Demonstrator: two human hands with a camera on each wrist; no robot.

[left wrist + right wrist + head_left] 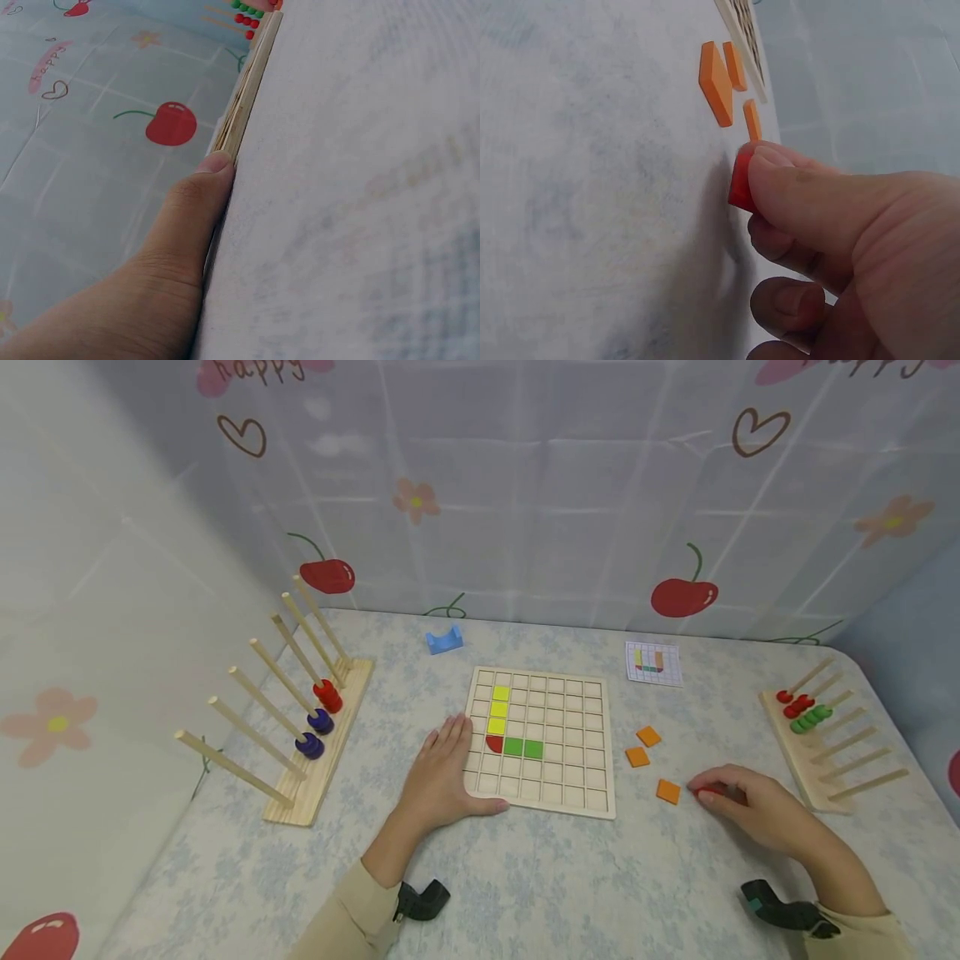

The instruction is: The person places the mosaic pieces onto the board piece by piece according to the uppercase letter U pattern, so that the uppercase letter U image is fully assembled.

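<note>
My left hand (441, 781) rests flat at the left edge of a wooden grid board (573, 747), fingers straight. Its thumb lies along the board's near edge, which the left wrist view shows close up. On the board are several yellow square tiles (498, 710) in a column, a red rounded tile (494, 744) below them and two green square tiles (523, 748) in a row beside it. To the right of the board, my right hand (757, 802) pinches a red tile (741, 180) between thumb and index finger. Three orange square tiles (668, 791) lie on the table near it.
A pattern card (653, 663) lies beyond the board, to the right. Wooden peg racks stand on both sides: one with blue and red rings (327, 695) at left, one with red and green beads (812, 718) at right. A blue cradle-shaped piece (445, 641) sits at the back.
</note>
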